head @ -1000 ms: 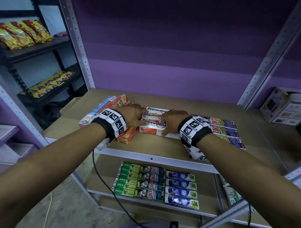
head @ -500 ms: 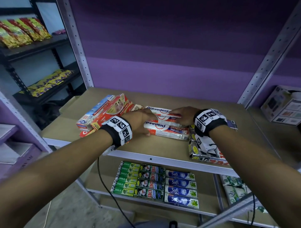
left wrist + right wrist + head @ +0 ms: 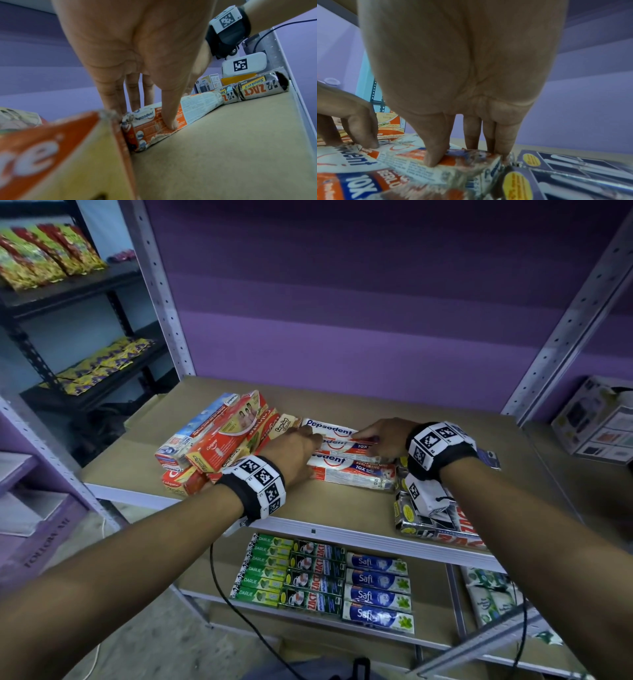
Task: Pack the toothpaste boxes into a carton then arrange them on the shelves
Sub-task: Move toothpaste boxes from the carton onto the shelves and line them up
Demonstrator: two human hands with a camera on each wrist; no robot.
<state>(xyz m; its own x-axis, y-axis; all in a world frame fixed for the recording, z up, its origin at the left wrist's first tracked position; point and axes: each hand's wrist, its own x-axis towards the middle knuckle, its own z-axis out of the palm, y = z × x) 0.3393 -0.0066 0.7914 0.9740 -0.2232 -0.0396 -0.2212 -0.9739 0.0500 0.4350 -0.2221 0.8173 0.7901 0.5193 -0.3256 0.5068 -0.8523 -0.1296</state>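
Three white-and-red Pepsodent boxes (image 3: 356,474) lie side by side on the brown shelf board (image 3: 342,515). My left hand (image 3: 310,446) grips their left end. In the left wrist view its thumb (image 3: 169,121) presses the front box (image 3: 197,105) while the fingers reach down behind it. My right hand (image 3: 373,441) pinches the right end of a box. In the right wrist view, the thumb (image 3: 433,162) sits on its near side and the fingers on the far side. A pile of red Colgate boxes (image 3: 219,443) lies just left of my left hand.
Dark Zact boxes (image 3: 435,529) lie at the shelf's front right, under my right wrist. The lower shelf holds rows of Darlie, Zact and Safi boxes (image 3: 322,580). A white box (image 3: 596,426) stands far right. A black rack with snack packets (image 3: 51,251) is left.
My right hand has slid from the top of the Pepsodent boxes to their right end. The left hand has settled at their left end. The boxes now lie squarer.
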